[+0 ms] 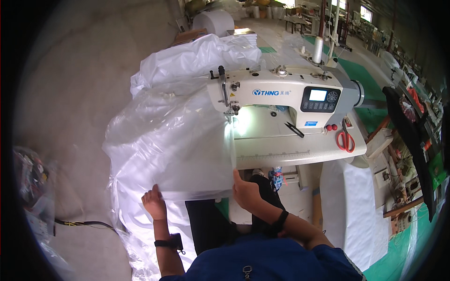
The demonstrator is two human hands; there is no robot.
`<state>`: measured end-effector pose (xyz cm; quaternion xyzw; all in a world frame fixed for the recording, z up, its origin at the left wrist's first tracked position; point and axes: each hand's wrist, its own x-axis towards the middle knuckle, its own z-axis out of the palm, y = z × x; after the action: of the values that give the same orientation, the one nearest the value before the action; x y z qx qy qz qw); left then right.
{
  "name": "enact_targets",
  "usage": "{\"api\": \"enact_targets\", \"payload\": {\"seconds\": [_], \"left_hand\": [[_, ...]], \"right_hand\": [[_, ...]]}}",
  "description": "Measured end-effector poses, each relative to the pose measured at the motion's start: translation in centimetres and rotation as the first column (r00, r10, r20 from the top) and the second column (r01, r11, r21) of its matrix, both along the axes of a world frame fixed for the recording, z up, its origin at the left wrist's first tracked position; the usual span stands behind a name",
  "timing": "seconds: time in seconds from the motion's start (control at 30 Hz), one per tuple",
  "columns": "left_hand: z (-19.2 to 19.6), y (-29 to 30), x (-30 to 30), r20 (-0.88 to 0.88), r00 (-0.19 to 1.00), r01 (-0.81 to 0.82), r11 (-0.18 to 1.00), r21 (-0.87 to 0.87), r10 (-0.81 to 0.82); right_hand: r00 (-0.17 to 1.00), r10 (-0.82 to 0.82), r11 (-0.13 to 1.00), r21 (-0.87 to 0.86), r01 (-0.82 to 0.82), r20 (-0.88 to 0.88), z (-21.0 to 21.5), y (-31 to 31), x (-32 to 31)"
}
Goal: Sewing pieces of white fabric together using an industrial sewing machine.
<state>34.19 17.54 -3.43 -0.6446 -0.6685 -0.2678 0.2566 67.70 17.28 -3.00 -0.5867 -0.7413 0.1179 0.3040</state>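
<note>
A large translucent white plastic sheet [187, 154] spreads over the left side of the sewing machine [281, 89] and hangs down toward my lap. My left hand [153, 202] pinches its near edge at the left. At the near right corner my right hand [246, 191] grips the sheet with the fingers closed. The sheet's right edge runs from that hand up to the needle area, where the machine's lamp glows. Whether the presser foot is down on the sheet is too small to tell.
Black thread snips [294, 129] and red-handled scissors [345, 140] lie on the machine bed, near two small red balls [331, 127]. A thread cone [318, 50] stands behind. White material [351, 206] hangs at the right. More white sheeting [197, 58] is heaped beyond the machine.
</note>
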Motion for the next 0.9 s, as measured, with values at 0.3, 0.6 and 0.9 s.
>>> {"api": "enact_targets", "payload": {"seconds": [0.3,0.6,0.9], "left_hand": [[0.3,7.5,-0.7,0.113,0.991,0.068,0.997,0.045,-0.073],[1.0,13.8,-1.0,0.034,0.998,-0.042,0.996,-0.084,0.045],[1.5,18.8,-0.8,0.010,0.994,-0.106,0.974,-0.202,0.110]], "right_hand": [[0.985,-0.069,0.997,0.030,0.065,0.156,1.9,5.7,0.0],[0.919,-0.082,0.996,0.070,0.059,0.386,1.8,12.4,-0.3],[0.862,-0.083,0.995,-0.005,0.099,0.500,2.7,17.4,-0.3]]}}
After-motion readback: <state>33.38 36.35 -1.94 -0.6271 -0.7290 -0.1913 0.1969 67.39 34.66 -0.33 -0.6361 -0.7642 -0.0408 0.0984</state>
